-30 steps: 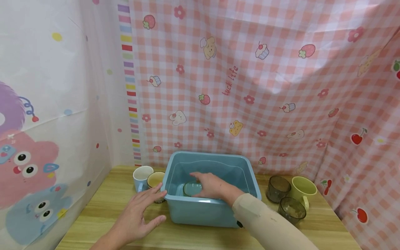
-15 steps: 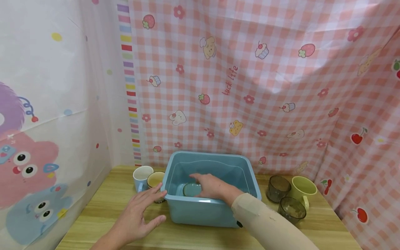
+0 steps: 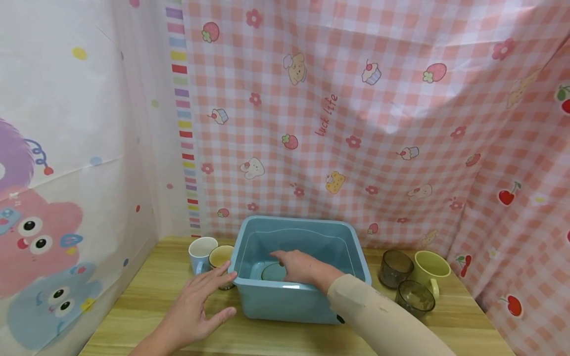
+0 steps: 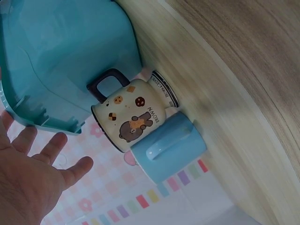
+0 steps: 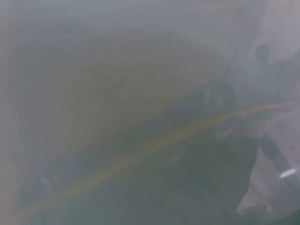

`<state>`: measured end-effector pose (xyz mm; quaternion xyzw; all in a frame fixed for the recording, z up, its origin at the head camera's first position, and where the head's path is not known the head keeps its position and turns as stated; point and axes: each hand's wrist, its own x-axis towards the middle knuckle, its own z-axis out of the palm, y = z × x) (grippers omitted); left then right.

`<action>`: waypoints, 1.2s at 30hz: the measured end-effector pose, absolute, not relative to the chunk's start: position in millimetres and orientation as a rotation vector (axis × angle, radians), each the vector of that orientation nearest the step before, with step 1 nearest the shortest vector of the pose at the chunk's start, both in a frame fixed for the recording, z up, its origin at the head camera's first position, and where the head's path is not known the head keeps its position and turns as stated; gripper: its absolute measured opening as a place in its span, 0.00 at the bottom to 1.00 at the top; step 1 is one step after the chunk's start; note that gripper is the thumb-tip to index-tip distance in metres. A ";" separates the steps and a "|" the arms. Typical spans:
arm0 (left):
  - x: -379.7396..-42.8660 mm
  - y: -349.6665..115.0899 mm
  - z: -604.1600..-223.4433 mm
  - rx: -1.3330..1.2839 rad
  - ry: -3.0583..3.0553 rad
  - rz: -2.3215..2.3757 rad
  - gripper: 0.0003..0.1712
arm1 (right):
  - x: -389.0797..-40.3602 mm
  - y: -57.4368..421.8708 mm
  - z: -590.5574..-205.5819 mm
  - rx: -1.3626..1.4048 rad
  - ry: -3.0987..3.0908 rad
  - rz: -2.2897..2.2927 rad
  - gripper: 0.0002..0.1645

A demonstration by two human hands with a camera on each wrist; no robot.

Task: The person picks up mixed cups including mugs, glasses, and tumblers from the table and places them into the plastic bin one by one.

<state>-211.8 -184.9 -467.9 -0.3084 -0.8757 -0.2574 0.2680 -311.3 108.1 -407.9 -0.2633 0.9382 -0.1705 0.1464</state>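
My right hand (image 3: 303,267) reaches down inside the blue plastic bin (image 3: 291,301), its fingers at a greenish clear glass cup (image 3: 272,272) near the bin's left end. It grips the cup by its right side; the near wall hides the lower part. The right wrist view is hazy and shows no fingers. My left hand (image 3: 196,301) is spread, fingertips right at the bin's left front corner. Beside that corner stand a cream mug (image 4: 129,112) with a bear print and black handle, and a light blue mug (image 4: 168,147).
Right of the bin, a dark glass cup (image 3: 395,269), a second dark glass cup (image 3: 415,299) and a yellow-green mug (image 3: 431,271) stand close together on the wooden table (image 3: 285,341). A pink checked cloth (image 3: 356,163) hangs behind the bin.
My right hand has sunk slightly deeper into the bin, and the glass cup sits a little lower behind the front rim. My left hand has stayed in place.
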 end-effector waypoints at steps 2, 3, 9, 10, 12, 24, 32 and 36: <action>-211.4 -184.8 -467.9 -0.828 -2.367 -0.695 0.43 | -311.1 107.9 -407.9 -0.756 2.700 -0.475 0.43; -211.2 -184.7 -467.8 -0.826 -2.369 -0.698 0.43 | -310.9 107.7 -407.9 -0.748 2.697 -0.473 0.43; -211.0 -185.1 -467.3 -0.826 -2.367 -0.705 0.43 | -309.5 105.6 -406.4 -0.701 2.685 -0.457 0.42; -211.1 -185.2 -467.4 -0.829 -2.364 -0.703 0.43 | -309.2 105.3 -406.0 -0.697 2.687 -0.449 0.42; -211.2 -185.4 -467.4 -0.830 -2.362 -0.700 0.42 | -308.9 104.8 -405.8 -0.683 2.687 -0.433 0.42; -211.2 -184.8 -466.5 -0.837 -2.365 -0.698 0.42 | -308.9 103.9 -406.2 -0.695 2.623 -0.495 0.37; -211.6 -185.1 -467.4 -0.833 -2.368 -0.690 0.41 | -310.9 104.4 -407.1 -0.742 2.531 -0.620 0.34; -211.8 -185.1 -467.9 -0.829 -2.372 -0.693 0.40 | -310.6 104.0 -407.3 -0.745 2.497 -0.646 0.33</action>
